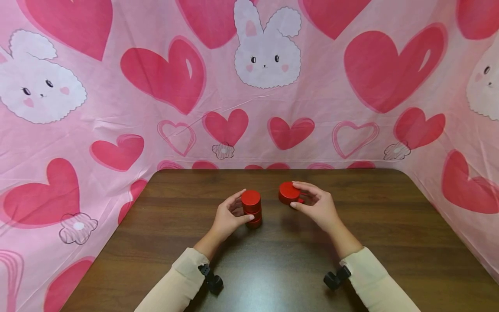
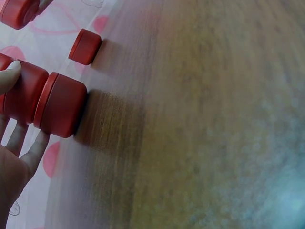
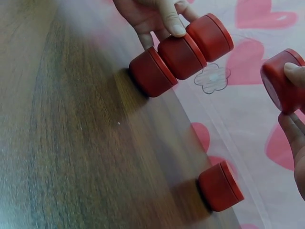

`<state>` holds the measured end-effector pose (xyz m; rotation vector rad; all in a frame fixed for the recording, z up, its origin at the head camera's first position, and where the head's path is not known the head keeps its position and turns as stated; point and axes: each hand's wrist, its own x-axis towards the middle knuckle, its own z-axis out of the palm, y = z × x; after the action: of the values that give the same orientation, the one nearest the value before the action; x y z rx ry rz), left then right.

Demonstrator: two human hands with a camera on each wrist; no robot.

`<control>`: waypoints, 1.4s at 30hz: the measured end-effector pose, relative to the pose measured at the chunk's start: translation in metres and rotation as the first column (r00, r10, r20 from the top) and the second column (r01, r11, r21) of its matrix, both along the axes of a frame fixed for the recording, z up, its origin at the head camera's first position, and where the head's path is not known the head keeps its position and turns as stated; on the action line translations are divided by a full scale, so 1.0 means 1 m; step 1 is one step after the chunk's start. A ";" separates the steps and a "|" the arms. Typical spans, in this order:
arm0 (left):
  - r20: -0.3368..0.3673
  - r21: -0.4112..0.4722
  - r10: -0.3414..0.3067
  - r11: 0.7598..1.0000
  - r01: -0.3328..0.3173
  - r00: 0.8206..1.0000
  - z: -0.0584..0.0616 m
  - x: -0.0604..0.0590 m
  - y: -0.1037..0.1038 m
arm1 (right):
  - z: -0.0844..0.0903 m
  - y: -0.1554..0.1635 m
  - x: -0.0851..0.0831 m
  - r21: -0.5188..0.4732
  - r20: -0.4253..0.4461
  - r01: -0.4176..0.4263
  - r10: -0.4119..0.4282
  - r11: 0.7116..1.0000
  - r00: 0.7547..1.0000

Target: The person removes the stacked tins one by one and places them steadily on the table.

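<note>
Red stacked tins [image 1: 251, 209] stand pinched in the left hand [image 1: 228, 218]; right hand [image 1: 319, 205] grips another tin [image 1: 289, 193].

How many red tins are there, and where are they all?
Red tins in the stack gripped by the left hand: 3
Red tin held in the right hand: 1
Red tin alone on the table: 1
Total: 5

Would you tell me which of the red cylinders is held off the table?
The red cylinder in the right hand; the stack and the loose one rest on the table.
</note>
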<state>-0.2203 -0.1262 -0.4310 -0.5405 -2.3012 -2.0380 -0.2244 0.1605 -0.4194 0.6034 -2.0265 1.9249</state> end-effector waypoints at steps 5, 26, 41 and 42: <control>0.003 -0.003 0.002 1.000 -0.002 1.000 0.000 0.000 0.000 | -0.004 0.006 -0.001 0.001 -0.009 0.018 -0.018 1.000 1.000; -0.018 0.010 0.012 1.000 -0.012 1.000 0.001 0.002 0.001 | -0.008 0.023 0.003 0.032 -0.003 0.057 -0.057 0.998 0.998; 0.007 -0.006 0.021 1.000 -0.021 1.000 0.002 0.002 0.001 | 0.014 0.029 0.021 0.064 0.078 0.120 -0.125 0.991 0.989; 0.010 -0.006 0.021 1.000 -0.020 1.000 0.002 0.002 0.001 | 0.014 0.030 0.021 0.066 0.077 0.123 -0.128 0.990 0.989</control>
<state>-0.2184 -0.1254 -0.4293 -0.5056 -2.3089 -2.0308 -0.2036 0.1905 -0.4054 0.4063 -2.1252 1.8488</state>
